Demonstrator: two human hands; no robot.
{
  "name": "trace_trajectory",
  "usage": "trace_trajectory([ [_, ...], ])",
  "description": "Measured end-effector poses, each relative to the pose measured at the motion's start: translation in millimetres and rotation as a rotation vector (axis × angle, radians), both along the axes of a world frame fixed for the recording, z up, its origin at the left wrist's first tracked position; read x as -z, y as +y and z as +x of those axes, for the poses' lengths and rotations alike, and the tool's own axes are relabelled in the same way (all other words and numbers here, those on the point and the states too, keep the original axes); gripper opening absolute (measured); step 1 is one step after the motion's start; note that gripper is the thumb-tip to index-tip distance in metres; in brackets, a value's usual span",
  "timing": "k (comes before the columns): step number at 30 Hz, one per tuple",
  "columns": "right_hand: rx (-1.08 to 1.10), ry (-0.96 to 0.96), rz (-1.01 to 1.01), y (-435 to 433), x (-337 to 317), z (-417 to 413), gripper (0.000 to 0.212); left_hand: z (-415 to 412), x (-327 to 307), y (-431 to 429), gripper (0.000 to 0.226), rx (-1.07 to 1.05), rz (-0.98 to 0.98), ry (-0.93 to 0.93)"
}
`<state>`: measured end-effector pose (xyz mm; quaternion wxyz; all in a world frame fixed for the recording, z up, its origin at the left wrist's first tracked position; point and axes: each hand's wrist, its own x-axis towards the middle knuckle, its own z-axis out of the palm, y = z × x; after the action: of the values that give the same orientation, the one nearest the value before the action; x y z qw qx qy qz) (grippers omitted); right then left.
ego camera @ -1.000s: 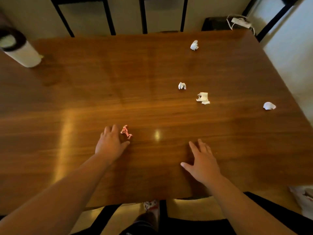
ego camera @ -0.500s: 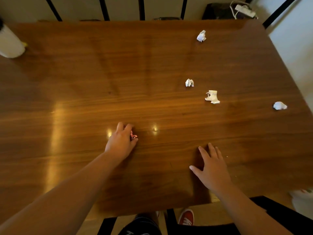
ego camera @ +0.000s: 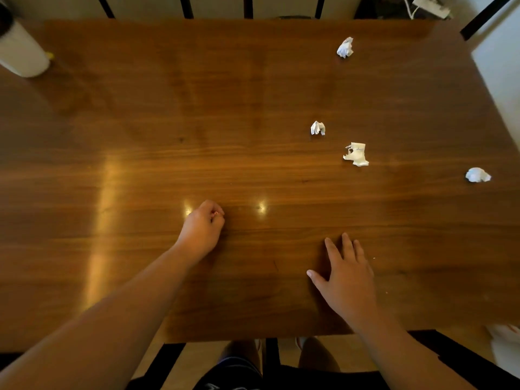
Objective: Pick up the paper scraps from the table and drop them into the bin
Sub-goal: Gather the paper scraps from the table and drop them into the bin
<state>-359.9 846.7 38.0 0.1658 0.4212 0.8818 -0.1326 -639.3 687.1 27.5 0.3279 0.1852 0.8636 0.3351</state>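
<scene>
Left grip (ego camera: pixel 201 229): fingers curled on the brown wooden desk (ego camera: pixel 140 122), pinching a small reddish paper scrap (ego camera: pixel 216 213). Right grip (ego camera: pixel 346 277): flat on the desk, fingers spread, empty. Four crumpled white paper scraps (ego camera: pixel 318 128) lie farther right; markings unreadable.

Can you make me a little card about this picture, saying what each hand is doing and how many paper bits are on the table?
Left hand: left hand, fingers curled round a tiny pink-red crumpled paper scrap
Right hand: right hand, flat on the brown wooden table, fingers spread, holding nothing
Loose scraps: four white crumpled paper scraps: far one, small middle one, flatter torn one, right-edge one
Also there: white cylinder, far left corner
Bin: cannot tell where
</scene>
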Motion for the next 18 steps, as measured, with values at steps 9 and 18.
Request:
trace_trajectory([
  [9, -0.150, 0.052, -0.056, 48.4, -4.0, 46.8, 0.085, 76.3, -16.2, 63.2, 0.031, -0.133, 0.115, -0.229],
  [18, -0.110, 0.098, -0.003, 142.5, 1.8, 105.3, 0.083, 139.7, -34.5, 204.1, 0.055, 0.329, -0.183, 0.432],
])
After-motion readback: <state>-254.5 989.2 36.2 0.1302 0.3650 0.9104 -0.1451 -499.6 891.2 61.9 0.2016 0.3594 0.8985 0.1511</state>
